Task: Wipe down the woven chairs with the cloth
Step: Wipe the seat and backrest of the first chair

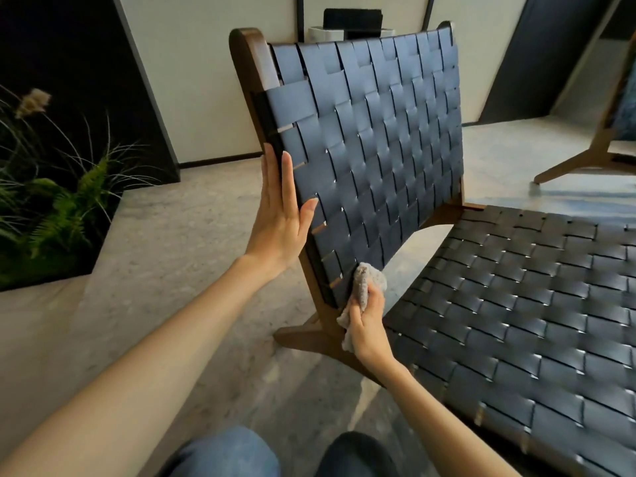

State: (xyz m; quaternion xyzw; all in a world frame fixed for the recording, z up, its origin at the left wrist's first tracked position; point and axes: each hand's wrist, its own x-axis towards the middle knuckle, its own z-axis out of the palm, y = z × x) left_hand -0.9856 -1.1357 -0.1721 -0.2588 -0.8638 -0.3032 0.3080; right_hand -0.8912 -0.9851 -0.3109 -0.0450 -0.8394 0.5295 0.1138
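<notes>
Here, right hand (366,325) pressing cloth (364,284), chair backrest (371,139)

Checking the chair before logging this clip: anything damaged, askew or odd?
Nothing stands out. Woven back and seat look intact. Left hand rests flat on the back's edge; right hand holds the cloth at its lower corner.

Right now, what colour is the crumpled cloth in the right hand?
Speckled grey-beige crumpled cloth; head view shows it best.
</notes>
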